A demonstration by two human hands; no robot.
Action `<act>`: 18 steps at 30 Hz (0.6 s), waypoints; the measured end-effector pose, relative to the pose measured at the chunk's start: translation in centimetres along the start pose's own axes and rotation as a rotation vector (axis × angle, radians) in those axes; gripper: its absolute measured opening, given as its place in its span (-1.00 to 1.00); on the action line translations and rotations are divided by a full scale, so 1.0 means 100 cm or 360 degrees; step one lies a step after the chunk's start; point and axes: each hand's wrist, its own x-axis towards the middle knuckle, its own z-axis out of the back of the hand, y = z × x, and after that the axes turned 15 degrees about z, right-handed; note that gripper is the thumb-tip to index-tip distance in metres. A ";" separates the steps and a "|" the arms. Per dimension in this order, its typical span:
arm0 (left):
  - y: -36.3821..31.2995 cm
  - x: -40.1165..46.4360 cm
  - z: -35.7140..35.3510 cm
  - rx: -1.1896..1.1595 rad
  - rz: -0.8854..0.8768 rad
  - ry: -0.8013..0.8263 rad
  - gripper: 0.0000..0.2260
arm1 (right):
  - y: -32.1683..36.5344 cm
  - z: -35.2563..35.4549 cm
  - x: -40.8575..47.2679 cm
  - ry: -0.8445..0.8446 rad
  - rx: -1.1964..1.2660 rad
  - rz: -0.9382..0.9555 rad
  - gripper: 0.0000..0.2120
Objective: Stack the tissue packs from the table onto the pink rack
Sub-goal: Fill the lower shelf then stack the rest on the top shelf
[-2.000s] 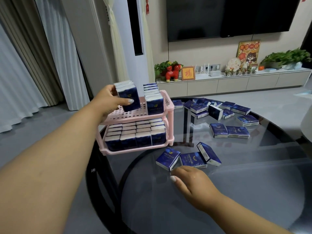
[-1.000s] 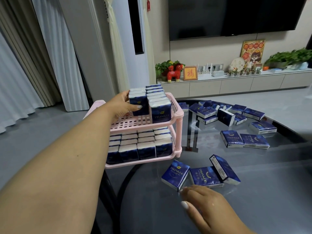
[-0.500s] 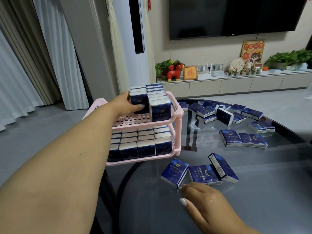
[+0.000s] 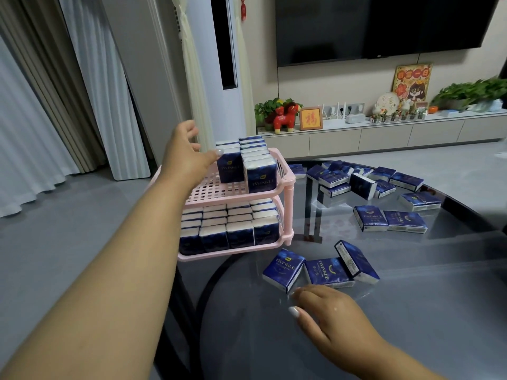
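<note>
Head view. The left hand (image 4: 184,157) was extended over the upper shelf of the pink rack (image 4: 285,179), fingers spread and relaxed, the thumb tip at the top edge of the nearest upright tissue pack (image 4: 230,168); it gripped nothing. The right hand (image 4: 333,315) lay palm down on the glass tabletop (image 4: 411,311), fingers loosely extended, fingertips just short of three loose packs (image 4: 319,267), holding nothing.

Location of task items: two rows of packs stood on the upper shelf beside the left hand, the lower shelf (image 4: 233,252) appeared full, and a scattered group of packs (image 4: 365,185) lay well beyond the right hand on the far side of the tabletop.

Risks, as judged:
- The upright pack at the left thumb had open shelf on its near side; a brush from the hand could tip it, and possibly the row behind it.
- The rack sat at the tabletop's edge, its left end apparently overhanging; a push from the left hand could shift it outward.
- One of the three near packs leaned on its neighbour and could slide on the smooth glass when the right hand reached in.

Legible writing: "TWINKLE" in pale lettering on the dark blue wrappers, on rack and tabletop alike. Smaller print beneath was too fine to read. A red framed plaque (image 4: 310,118) far beyond both hands bore one gold character.
</note>
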 end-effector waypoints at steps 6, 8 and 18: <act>0.017 -0.091 -0.011 -0.0236 -0.0218 -0.0247 -0.79 | 0.001 0.007 -0.001 -0.0454 -0.0238 -0.0127 -0.75; 0.038 -0.119 -0.028 -0.0161 -0.0169 -0.0128 -0.76 | -0.005 0.005 -0.001 -0.0534 -0.0314 -0.0328 -0.79; 0.125 -0.174 -0.099 0.0451 0.0107 0.0116 -0.60 | -0.014 -0.008 0.003 -0.0254 -0.0642 -0.0781 -0.53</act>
